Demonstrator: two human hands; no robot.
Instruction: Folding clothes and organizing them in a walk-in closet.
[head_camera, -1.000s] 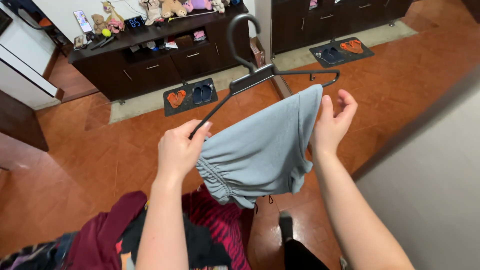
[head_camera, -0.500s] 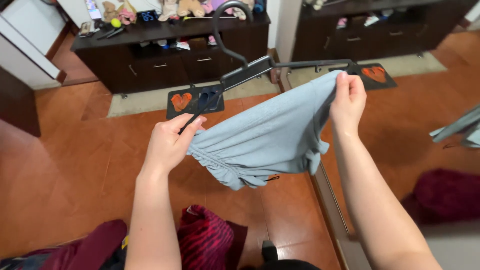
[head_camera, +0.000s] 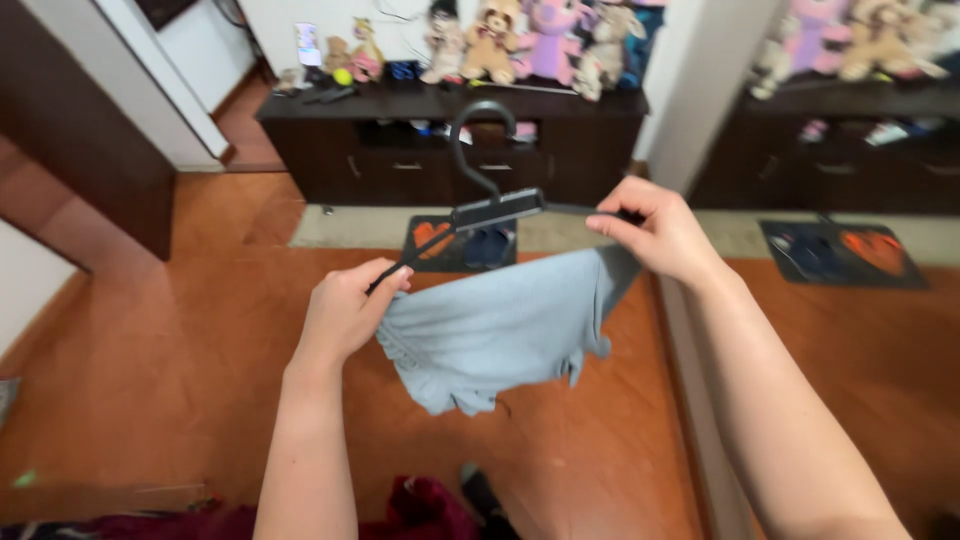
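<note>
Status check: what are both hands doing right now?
Left hand grips hanger end. Right hand pinches other end. Grey garment hangs between them. Nothing in the way.

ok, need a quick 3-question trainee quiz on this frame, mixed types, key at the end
1. Multiple choice: what does the left hand grip?
A. one end of the black hanger
B. a plush toy
C. a drawer handle

2. True or false: the light blue garment lies flat on the floor.

3. Fill in: the right hand pinches the other end of the hanger, and the garment hangs ____ the hanger.

Key
1. A
2. False: it hangs in the air from the hanger, above the orange tiled floor.
3. below
</note>
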